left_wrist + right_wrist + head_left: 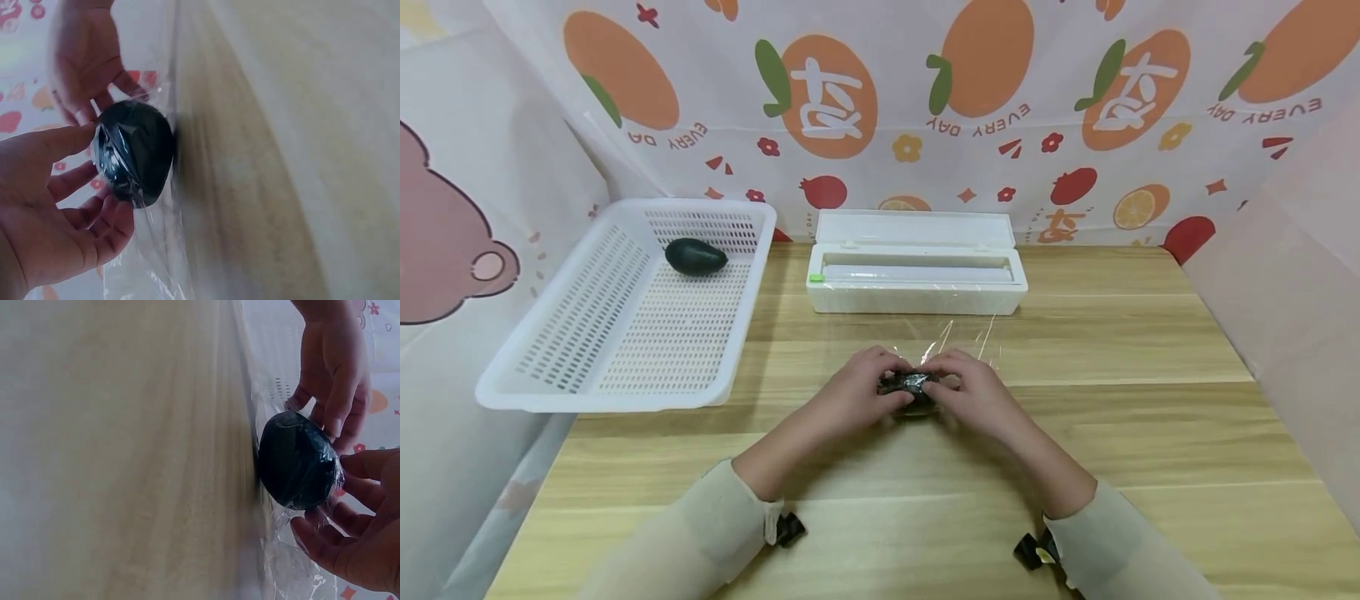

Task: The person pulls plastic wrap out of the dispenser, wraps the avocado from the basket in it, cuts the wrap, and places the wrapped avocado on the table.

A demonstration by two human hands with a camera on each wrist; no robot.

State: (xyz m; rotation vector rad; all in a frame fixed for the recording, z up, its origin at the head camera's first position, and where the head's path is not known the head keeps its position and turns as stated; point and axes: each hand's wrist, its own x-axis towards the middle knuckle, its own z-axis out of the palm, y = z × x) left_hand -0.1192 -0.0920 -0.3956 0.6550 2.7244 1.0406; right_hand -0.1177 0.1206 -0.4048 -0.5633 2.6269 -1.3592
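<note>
Both hands meet at the middle of the desk (1135,350). The left hand (857,392) and right hand (973,392) curl their fingers (75,181) round a dark avocado (912,387) covered in cling film (958,337), resting on the wood. The film dispenser box (917,287) lies just behind. A white basket (587,333) holding a second avocado (696,256) overhangs the desk's left edge. Bare wood lies right.

Two avocados: one wrapped (912,386), one in basket (696,256); one basket (625,333); one film dispenser (916,271)
</note>
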